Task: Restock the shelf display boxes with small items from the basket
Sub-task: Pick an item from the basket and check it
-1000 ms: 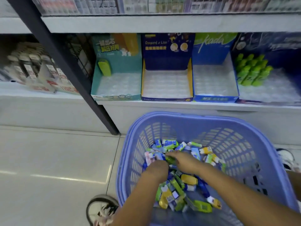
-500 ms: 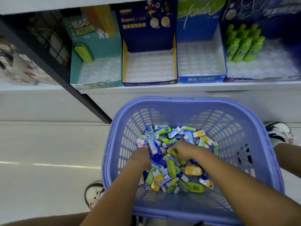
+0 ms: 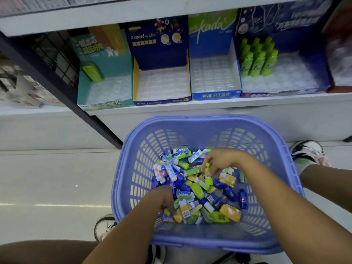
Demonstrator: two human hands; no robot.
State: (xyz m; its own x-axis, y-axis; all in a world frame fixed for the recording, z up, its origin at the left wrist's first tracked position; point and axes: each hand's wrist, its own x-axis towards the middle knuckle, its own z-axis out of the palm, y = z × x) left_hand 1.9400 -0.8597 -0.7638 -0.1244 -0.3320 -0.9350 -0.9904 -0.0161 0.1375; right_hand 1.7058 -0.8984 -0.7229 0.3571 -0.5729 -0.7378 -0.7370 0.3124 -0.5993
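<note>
Right grip (image 3: 221, 161): thumb + fingers pinching 1 small green bottle (image 3: 208, 179) by its cap, bottle roughly upright over pile of small items (image 3: 200, 195). Left grip (image 3: 163, 199): nearer the person, fingers curled down into same pile; holding anything, can't tell. Both inside purple basket (image 3: 190, 119). Beyond right grip, on shelf (image 3: 266, 103): display boxes in a row; dark-blue box (image 3: 285, 92) w/ green bottles (image 3: 257, 60) at back, teal box (image 3: 106, 103) w/ 1 green item.

left hand (image 3: 163, 198), grip hidden in item pile (image 3: 192, 189); side shelf goods (image 3: 28, 88) blurred
</note>
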